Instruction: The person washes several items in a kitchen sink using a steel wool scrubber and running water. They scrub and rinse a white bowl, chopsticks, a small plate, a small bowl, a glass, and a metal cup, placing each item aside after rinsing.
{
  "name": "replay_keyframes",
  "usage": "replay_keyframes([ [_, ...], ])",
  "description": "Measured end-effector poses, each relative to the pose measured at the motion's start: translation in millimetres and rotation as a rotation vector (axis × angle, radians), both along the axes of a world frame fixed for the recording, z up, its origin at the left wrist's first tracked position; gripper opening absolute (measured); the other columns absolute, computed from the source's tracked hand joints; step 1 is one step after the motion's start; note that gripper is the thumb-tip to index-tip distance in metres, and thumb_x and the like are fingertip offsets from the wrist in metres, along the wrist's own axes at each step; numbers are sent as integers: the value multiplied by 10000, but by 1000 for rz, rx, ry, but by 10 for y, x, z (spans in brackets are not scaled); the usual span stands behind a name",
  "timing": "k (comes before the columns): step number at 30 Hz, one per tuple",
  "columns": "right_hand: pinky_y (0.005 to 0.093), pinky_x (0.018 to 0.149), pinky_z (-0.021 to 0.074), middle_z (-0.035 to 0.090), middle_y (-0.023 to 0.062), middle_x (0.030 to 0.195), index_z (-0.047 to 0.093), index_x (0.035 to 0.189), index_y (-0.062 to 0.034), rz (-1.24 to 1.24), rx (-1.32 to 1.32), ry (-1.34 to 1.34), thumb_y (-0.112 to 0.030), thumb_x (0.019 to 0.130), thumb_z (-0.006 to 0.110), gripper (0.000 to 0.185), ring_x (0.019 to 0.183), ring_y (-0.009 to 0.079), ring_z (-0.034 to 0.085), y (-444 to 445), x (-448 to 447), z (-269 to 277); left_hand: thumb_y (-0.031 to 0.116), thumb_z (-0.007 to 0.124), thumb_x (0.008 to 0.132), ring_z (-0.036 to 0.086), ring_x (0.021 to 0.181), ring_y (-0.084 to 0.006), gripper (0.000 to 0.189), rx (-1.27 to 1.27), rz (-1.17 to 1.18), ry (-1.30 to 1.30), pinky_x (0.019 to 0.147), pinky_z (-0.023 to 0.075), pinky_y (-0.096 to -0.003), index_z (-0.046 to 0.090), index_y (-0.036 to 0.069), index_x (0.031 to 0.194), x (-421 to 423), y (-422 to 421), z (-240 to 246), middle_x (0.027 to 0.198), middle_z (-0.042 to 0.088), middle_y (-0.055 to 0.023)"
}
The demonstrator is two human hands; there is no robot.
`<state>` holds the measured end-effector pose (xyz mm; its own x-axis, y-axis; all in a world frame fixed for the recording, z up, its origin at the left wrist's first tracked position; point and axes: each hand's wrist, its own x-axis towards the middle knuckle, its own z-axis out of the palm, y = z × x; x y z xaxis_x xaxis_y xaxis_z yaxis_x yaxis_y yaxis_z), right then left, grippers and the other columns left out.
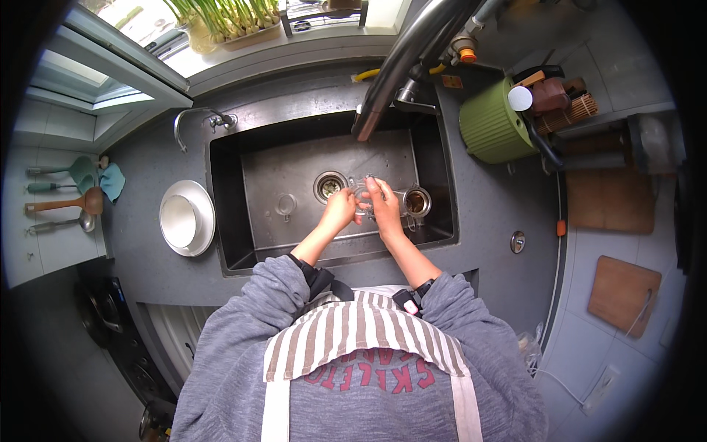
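Observation:
My left hand (341, 209) and my right hand (383, 205) are close together over the steel sink (298, 160). Between them is a clear glass vessel (363, 200), its shape partly hidden by my fingers. My right hand is closed around its right side, while the left hand's fingers touch its left side. To the right of my right hand stands a glass with a metal rim (417, 202) and something brown inside. A small clear round lid (285, 205) lies on the sink floor at the left. The drain strainer (330, 187) holds bits of food, just beyond my left hand.
A steel faucet (381, 83) reaches over the sink's far side. A small curved tap (182, 127) stands at the far left corner. A white bowl (179, 221) sits on a plate (207, 221) left of the sink. A green ribbed holder (491, 124) with utensils is at the right.

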<state>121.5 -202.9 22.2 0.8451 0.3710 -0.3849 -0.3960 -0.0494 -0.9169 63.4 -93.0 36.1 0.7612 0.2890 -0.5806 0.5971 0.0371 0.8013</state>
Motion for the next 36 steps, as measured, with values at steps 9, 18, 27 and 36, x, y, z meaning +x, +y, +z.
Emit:
replay_keyframes([
  [9, 257, 618, 525, 611, 31, 897, 619, 993, -60, 66, 191, 460, -223, 859, 625, 211, 769, 129, 609, -19, 89, 333, 115, 453, 951, 597, 422, -195, 176, 297, -172, -170, 390, 477, -324, 500, -53, 929, -145, 49, 139, 780, 677, -153],
  [18, 282, 689, 542, 609, 56, 977, 598, 1030, -50, -76, 87, 369, -185, 862, 590, 216, 825, 133, 610, -22, -63, 128, 134, 455, 954, 606, 428, -227, 205, 253, -3, -124, 396, 478, -343, 496, -58, 898, -179, -66, 241, 768, 669, -164],
  [27, 274, 642, 525, 641, 98, 1059, 594, 1085, -78, 13, 233, 755, -235, 852, 569, 282, 814, 176, 631, -47, 63, 231, 225, 478, 951, 572, 416, -190, 264, 473, -179, -294, 381, 416, -324, 537, -20, 871, -303, 4, 80, 549, 585, -128],
  [36, 269, 524, 484, 635, 80, 900, 570, 1129, -112, -108, 480, 780, -365, 916, 533, 333, 607, 148, 580, 237, -121, 157, 239, 455, 972, 343, 347, -63, 214, -307, 455, -97, 314, 248, -215, 497, 36, 916, -159, -9, -78, 536, 488, -16],
])
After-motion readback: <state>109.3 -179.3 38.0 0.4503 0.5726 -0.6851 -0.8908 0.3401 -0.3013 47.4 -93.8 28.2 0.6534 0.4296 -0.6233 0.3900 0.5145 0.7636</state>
